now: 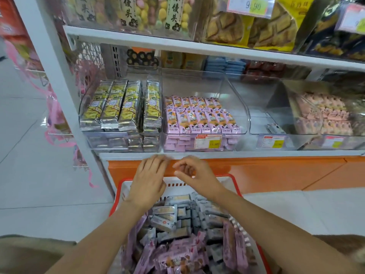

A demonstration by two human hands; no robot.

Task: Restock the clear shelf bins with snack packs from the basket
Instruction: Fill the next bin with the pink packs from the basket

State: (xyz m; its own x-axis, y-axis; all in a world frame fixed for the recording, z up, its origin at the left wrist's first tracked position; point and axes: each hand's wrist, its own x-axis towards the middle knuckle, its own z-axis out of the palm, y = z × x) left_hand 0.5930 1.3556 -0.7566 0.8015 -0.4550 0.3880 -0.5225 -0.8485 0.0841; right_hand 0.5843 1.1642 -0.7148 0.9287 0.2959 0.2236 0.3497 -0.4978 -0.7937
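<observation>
Red basket (pixel 116 196), lowest in view and closest to the wearer, heaped with grey snack packs (pixel 169 216) at its far half and pink snack packs (pixel 177 256) at its near half. The packs lie jumbled, with long axes pointing many ways.

Above and beyond the basket stands the row of clear shelf bins. The bin straight above the basket's far rim is already stacked with pink packs. The bin up and to the right of the basket, the nearly empty bin (pixel 256 107), holds one grey pack (pixel 276 129) by its front wall and appears to be the one to fill.

Both hands hover over the basket's far rim, below the bin fronts and above the grey packs. Left hand (pixel 150 180): palm down, fingers nearly straight, grasping nothing. Right hand (pixel 191 173): fingers loosely curled, nothing visibly held. The right hand lies nearer the nearly empty bin, while the grey packs lie just below and toward the wearer from both hands.
</observation>
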